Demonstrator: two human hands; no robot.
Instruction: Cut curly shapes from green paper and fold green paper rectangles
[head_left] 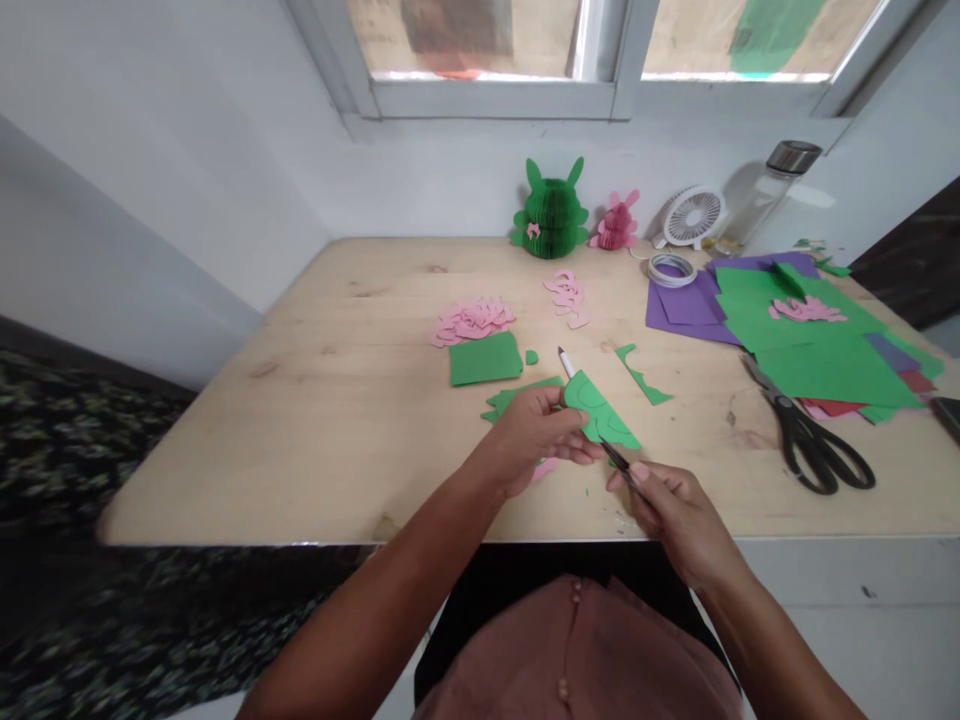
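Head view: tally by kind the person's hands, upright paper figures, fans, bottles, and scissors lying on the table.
Hands: 2 (left hand, right hand)
Paper figures: 2 (green figure, pink figure)
Fan: 1
Bottle: 1
Lying scissors: 1
Total: 7

Looks like a home craft corner: a pale wooden table [337, 440] against a white wall [427, 180], window [495, 101] above, coloured paper sheets [780, 345] piled up, black scissors [798, 430] by them, and honeycomb-paper figures [555, 225] beside a little white fan [691, 216]!

Green paper [586, 402], dark curved lines
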